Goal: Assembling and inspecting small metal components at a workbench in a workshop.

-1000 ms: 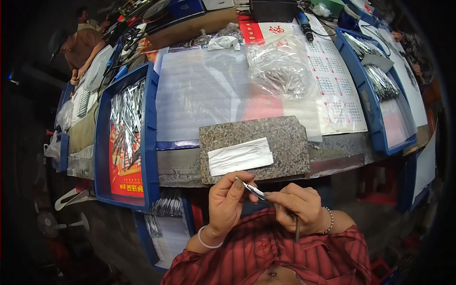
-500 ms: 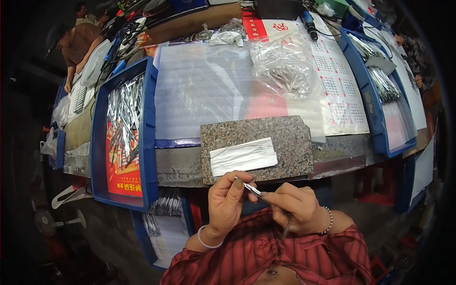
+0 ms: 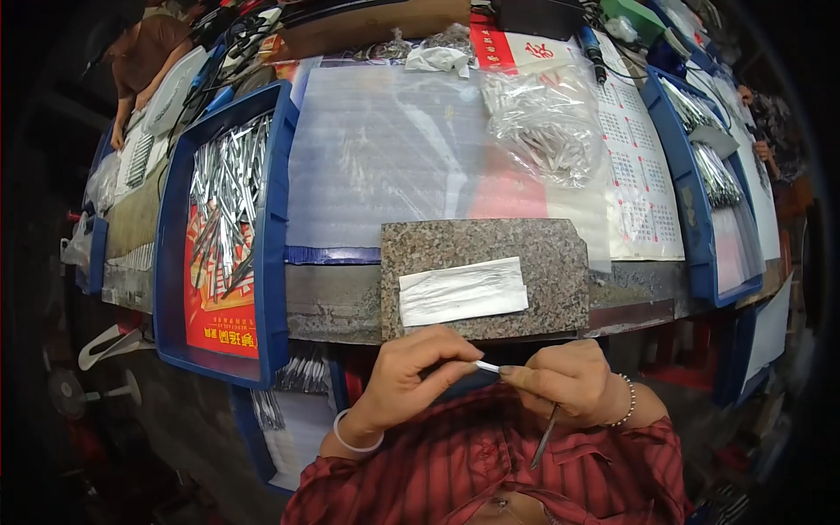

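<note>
Speckled rough granite slab (image 3: 490,254), shiny metal pieces (image 3: 229,175), glossy plastic sheet (image 3: 385,166)

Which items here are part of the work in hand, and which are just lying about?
In hand:
- left hand and right hand pinching a small metal piece
- thin tool hanging from the right hand
- granite slab with white sheet

Lying about:
- blue tray of metal parts
- clear bag of parts
- calendar sheet
- crumpled tissue

left hand (image 3: 407,376), right hand (image 3: 564,381), pinching metal piece (image 3: 486,367)
</note>
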`<move>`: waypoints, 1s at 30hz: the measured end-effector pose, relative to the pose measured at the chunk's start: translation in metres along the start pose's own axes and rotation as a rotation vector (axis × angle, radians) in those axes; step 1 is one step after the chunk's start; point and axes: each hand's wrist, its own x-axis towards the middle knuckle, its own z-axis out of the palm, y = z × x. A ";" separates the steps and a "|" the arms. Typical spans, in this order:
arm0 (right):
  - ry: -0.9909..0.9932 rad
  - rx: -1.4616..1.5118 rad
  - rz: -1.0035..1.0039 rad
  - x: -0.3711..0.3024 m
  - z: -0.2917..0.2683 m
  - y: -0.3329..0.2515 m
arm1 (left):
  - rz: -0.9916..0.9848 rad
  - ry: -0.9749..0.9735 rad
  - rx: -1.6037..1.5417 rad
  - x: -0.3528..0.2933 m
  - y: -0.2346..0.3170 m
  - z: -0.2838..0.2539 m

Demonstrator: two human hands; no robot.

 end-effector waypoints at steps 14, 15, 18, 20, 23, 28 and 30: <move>0.050 0.132 0.272 0.038 -0.020 0.012 | 0.250 0.333 0.688 0.013 -0.039 -0.015; 0.123 0.098 0.213 0.036 -0.026 0.006 | 0.249 0.331 0.676 0.014 -0.039 -0.016; 0.129 -0.025 0.166 0.046 -0.032 -0.004 | 0.245 0.299 0.683 0.012 -0.040 -0.020; 0.015 -0.231 0.196 0.062 -0.033 -0.012 | 0.225 0.275 0.677 0.015 -0.038 -0.021; -0.063 0.058 0.369 0.058 0.004 0.038 | 0.226 0.281 0.674 0.011 -0.038 -0.020; -0.023 0.126 0.402 0.060 -0.001 0.030 | 0.247 0.269 0.665 0.014 -0.040 -0.022; 0.011 0.029 0.336 0.065 -0.010 0.021 | 0.252 0.275 0.663 0.014 -0.041 -0.022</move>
